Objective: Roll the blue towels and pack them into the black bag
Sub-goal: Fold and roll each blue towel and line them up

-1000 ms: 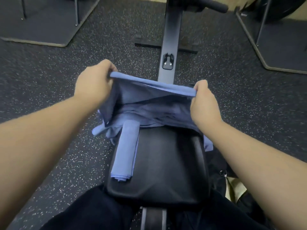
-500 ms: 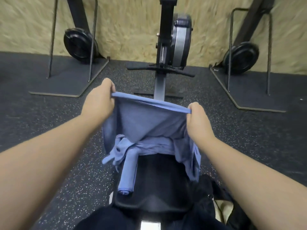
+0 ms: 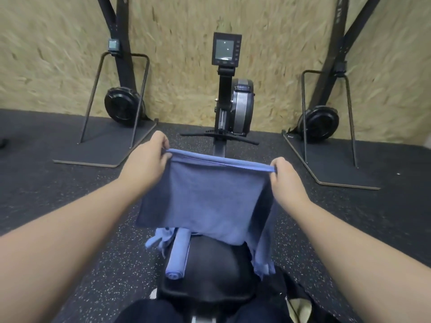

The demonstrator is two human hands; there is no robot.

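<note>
Fingers (image 3: 164,145) of the left hand (image 3: 144,163) and right hand (image 3: 288,180) are curling tight around the top corners of a blue towel (image 3: 210,201), holding it hanging above the black seat (image 3: 217,271), where a rolled towel (image 3: 177,255) is lying beside a crumpled towel (image 3: 159,238).

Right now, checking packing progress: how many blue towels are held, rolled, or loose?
Held up, unrolled: 1, towel gripped by left hand and right hand
Rolled: 1, rolled towel
Loose, crumpled: 1, crumpled towel
Total: 3
</note>
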